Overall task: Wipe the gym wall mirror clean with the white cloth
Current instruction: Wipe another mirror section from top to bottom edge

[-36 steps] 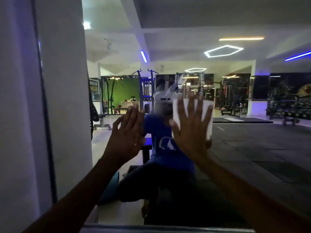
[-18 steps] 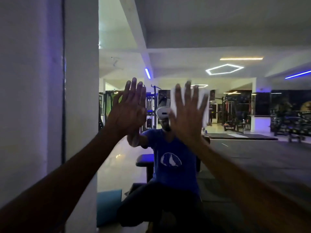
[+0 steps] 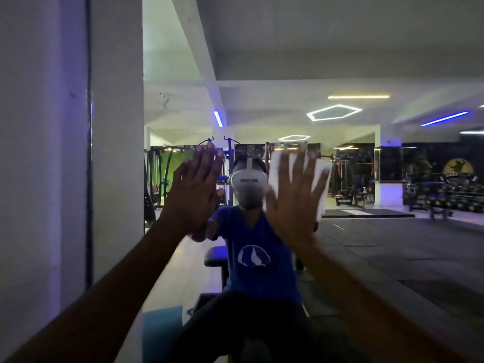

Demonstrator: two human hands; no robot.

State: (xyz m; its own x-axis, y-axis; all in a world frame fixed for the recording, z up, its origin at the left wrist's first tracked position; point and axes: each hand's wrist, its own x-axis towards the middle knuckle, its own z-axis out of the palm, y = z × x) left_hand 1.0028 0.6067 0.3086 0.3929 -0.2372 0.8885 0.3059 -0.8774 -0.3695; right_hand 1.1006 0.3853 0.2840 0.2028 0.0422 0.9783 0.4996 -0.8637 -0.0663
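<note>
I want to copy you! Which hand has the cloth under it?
The right hand: its spread fingers press the white cloth flat on the mirror. The left hand is bare.

Cloth (image 3: 321, 179) between right hand (image 3: 293, 203) and mirror (image 3: 392, 258), left hand (image 3: 195, 195) beside

A white pillar (image 3: 116, 153) stands left, with 2 hexagonal ceiling lights (image 3: 334, 112) (reflected) glowing above dim gym machines (image 3: 351, 176)
</note>
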